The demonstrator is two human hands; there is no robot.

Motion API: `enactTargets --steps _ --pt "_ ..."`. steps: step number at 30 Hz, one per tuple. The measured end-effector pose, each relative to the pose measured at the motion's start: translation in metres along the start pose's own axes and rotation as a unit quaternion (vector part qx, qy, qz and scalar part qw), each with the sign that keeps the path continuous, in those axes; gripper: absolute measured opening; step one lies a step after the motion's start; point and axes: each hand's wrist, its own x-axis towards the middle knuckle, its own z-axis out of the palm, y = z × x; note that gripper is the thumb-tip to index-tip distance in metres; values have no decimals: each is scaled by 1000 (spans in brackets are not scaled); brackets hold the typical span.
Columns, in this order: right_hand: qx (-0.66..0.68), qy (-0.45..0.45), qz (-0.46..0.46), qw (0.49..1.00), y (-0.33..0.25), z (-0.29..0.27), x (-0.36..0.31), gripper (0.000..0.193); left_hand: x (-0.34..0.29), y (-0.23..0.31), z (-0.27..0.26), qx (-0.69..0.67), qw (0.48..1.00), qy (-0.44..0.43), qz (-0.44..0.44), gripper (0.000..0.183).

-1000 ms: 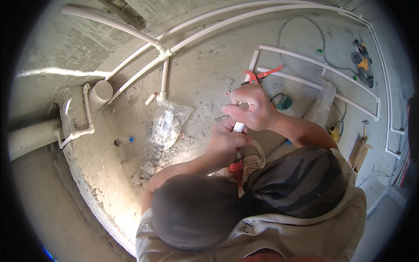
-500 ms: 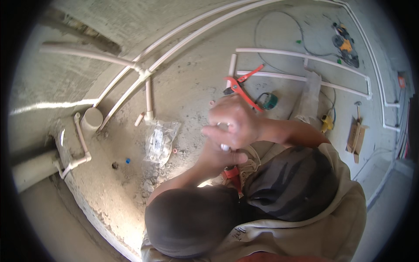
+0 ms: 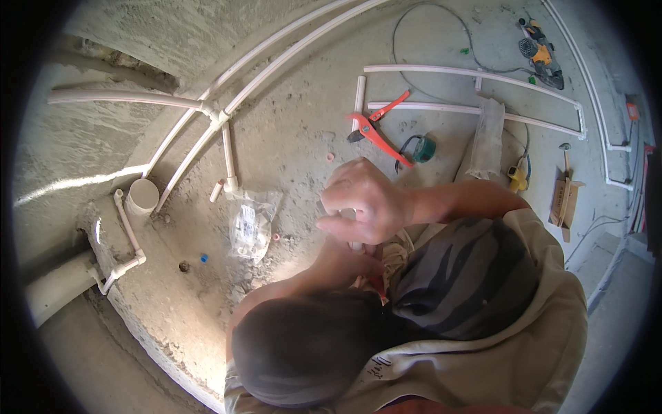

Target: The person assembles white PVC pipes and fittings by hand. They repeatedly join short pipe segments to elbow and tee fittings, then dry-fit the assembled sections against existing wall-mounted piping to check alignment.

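Note:
My right hand (image 3: 367,202) is closed in a fist above my left hand (image 3: 345,263), in front of my knees. A short white piece, seemingly pipe or fitting (image 3: 356,246), shows between the two hands; most of it is hidden by them. My left fingers are curled around its lower part, partly covered and a little blurred. Below the hands, a red object (image 3: 376,281) shows between my knees, its kind unclear. Beyond my right hand an orange-red pipe cutter (image 3: 378,135) lies with its handles apart, next to a green tape roll (image 3: 423,148).
A clear bag of white fittings (image 3: 249,228) lies to the left. White pipes (image 3: 231,155) run along the wall and floor, near a capped stub (image 3: 143,196). At the right are a cardboard box (image 3: 564,205), a plastic sleeve (image 3: 487,141) and a yellow-black power tool (image 3: 541,55).
My left hand has turned and drawn down toward my knees, its thumb no longer stretched out to the right. My right hand stays closed at nearly the same place. The view has shifted slightly.

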Motion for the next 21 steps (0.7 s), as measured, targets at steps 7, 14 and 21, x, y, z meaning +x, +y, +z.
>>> enactTargets --steps 7,14,21 --pt "17 -13 28 999 9 1 -2 28 4 1 -1 -9 999 -1 -32 33" --pt "13 -7 18 1000 14 0 -2 26 7 4 -1 -74 997 -23 -24 31" --pt "18 -6 15 1000 18 1 -1 26 9 8 -1 -75 997 -29 -21 30"
